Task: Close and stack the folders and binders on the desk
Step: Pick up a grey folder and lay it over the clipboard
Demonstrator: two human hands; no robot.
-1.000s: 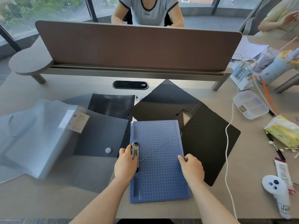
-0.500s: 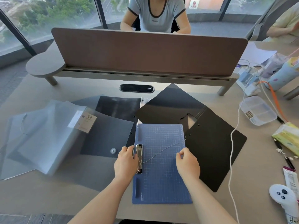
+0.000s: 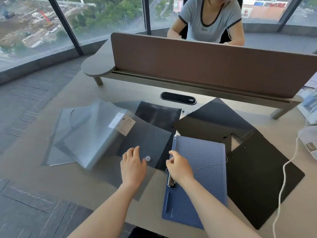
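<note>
A blue grid-patterned folder [image 3: 204, 169] lies shut in front of me, with a metal clip [image 3: 171, 181] on its left edge. My right hand [image 3: 179, 166] sits at that edge just above the clip, fingers curled and pinching there. My left hand [image 3: 133, 167] hovers open over a translucent dark-grey folder [image 3: 145, 140], beside its snap button [image 3: 147, 158]. A pale blue-grey display book [image 3: 89, 134] labelled 20 lies tilted to the left. An open black folder [image 3: 257, 177] spreads out under and to the right of the blue one. Another black sheet [image 3: 157, 114] lies behind.
A brown divider panel [image 3: 205, 66] runs across the back, with a person [image 3: 209, 19] seated beyond it. A black cable port [image 3: 178, 98] sits in the desk. A white cable [image 3: 283, 177] and a plastic box [image 3: 310, 143] are at the right. The desk's edge and floor lie left.
My left hand left the clip and moved left over the translucent folder. My right hand crossed from the blue folder's right edge to its left edge. The view swung left.
</note>
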